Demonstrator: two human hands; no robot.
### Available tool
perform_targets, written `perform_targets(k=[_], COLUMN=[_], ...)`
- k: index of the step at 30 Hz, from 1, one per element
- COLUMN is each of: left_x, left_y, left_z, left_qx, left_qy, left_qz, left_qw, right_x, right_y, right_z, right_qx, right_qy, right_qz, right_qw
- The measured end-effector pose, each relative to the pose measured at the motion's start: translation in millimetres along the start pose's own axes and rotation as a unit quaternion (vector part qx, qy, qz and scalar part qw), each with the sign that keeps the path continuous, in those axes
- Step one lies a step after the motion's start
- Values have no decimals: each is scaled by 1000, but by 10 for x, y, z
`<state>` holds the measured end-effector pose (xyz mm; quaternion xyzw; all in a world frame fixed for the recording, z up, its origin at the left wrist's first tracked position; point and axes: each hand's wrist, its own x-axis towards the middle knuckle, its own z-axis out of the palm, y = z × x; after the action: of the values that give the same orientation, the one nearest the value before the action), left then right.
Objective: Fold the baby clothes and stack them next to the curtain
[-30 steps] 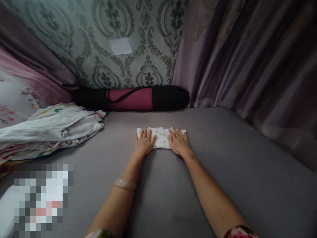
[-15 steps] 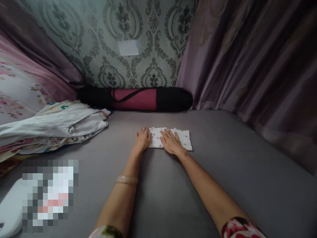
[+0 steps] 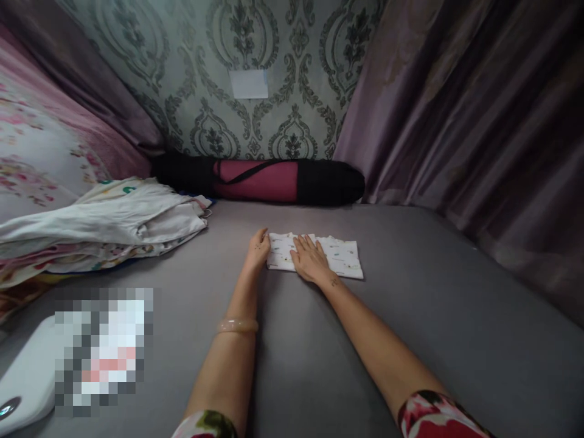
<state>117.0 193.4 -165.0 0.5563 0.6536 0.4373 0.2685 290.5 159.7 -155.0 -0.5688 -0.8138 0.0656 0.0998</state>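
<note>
A folded white cloth with small coloured prints (image 3: 342, 256) lies flat on the grey sheet, a little right of the middle. My right hand (image 3: 310, 258) rests palm down on its middle-left part, fingers spread, holding nothing. At the cloth's left edge is my left hand (image 3: 260, 246), turned on its side with the fingers curled and pressed together round that edge. The undersides of its fingers are hidden. A pale bangle (image 3: 238, 325) sits on my left forearm.
Crumpled clothes (image 3: 137, 219) are heaped at the left. A black and pink roll bag (image 3: 255, 181) lies along the patterned wall. At the lower left are a white rounded object (image 3: 31, 380) and a blurred-out item (image 3: 114, 347). Purple curtains (image 3: 456, 109) hang at the right.
My left hand has gone from lying flat on the cloth's left end to its edge, fingers now curled. My right hand stays flat on the cloth. The view has shifted slightly.
</note>
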Motion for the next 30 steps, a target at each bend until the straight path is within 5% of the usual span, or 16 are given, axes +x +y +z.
perform_targets(k=[18, 24, 30], left_x=[64, 111, 111], left_y=[-71, -97, -111], left_z=[-98, -88, -94], left_qx=[-69, -54, -15], left_qy=[63, 62, 66], left_qz=[-56, -55, -47], left_qw=[994, 995, 997], right_x=[134, 275, 350], right_y=[-182, -479, -675], right_z=[73, 2, 187], right_qx=[-23, -10, 16], right_qy=[-13, 12, -18], right_qz=[-23, -49, -66], right_qw=[999, 999, 998])
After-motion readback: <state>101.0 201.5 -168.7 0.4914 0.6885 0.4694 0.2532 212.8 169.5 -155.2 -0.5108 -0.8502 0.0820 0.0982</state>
